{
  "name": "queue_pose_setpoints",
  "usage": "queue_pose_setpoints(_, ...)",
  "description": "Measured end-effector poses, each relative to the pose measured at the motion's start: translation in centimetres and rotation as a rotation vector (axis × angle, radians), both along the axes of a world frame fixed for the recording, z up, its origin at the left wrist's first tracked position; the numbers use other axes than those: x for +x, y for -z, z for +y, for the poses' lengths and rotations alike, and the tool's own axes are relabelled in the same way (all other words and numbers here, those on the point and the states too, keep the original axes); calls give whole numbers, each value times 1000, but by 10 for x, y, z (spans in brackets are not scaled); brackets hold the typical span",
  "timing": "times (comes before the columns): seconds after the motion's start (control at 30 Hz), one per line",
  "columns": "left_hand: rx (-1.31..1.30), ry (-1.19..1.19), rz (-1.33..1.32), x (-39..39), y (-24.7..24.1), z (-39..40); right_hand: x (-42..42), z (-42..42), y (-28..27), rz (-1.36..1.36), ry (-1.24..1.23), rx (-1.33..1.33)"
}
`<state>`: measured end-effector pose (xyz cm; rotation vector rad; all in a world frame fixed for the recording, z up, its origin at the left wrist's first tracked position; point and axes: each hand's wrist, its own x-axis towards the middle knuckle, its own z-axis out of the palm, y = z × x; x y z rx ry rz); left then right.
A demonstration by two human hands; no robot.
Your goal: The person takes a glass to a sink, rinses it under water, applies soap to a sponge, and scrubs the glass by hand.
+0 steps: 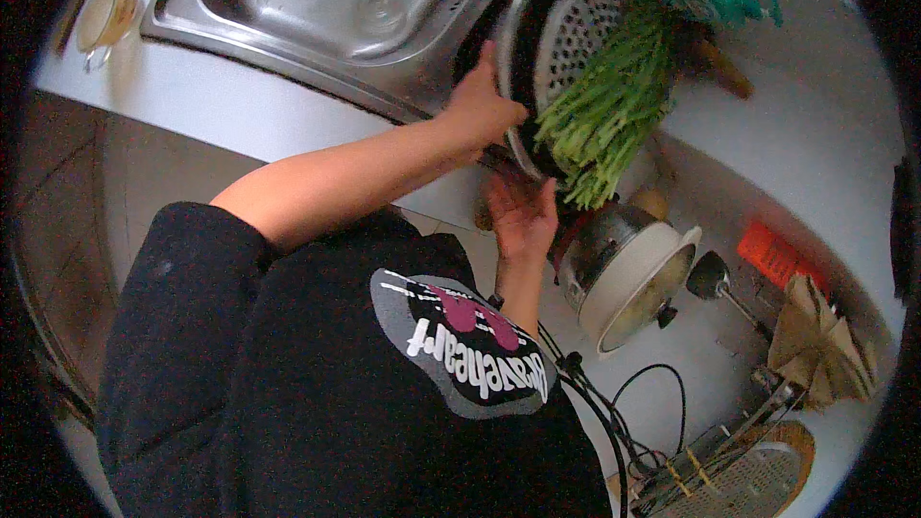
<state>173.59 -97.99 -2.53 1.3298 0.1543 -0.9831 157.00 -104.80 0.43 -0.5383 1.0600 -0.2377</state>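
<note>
A round steel pot or steamer [522, 65] with a perforated metal insert [579, 29] stands tilted beside the sink. My left hand [486, 104] grips its near side, with the thumb over the rim. Below it, my right hand [524, 219] is palm up at the pot's lower edge, thumb by the rim and fingers partly in shadow under it. A large bunch of long green stems [611, 104] lies across the insert and hangs past the lower rim. The pot's underside is hidden.
A steel sink [288, 14] lies at upper left, a glass jar [108, 18] beyond it. Right of my hands are a lidded pot [644, 288], a black-headed spatula [709, 275], a red plastic basket [777, 255], brown cloth or paper [817, 345] and black cables [611, 410].
</note>
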Motion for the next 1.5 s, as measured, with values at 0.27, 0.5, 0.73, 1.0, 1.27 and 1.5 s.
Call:
queue_pose_setpoints(0.27,101,248,-254,-20,-51,4,6,-44,-2,-196,116,49)
queue_pose_setpoints(0.5,43,158,-215,-41,-7,13,-7,-72,-9,-69,295,74)
queue_pose_setpoints(0.73,399,959,-956,6,90,-29,3,-64,-13,-58,273,-94)
queue_pose_setpoints(1.0,602,1151,-987,54,174,-122,3,-51,-16,-64,338,-12)
queue_pose_setpoints(1.27,476,1240,-1171,37,177,-57,10,-37,-24,-39,352,-20)
queue_pose_setpoints(1.5,599,1025,-1544,21,-10,50,-5,-56,4,-55,387,37)
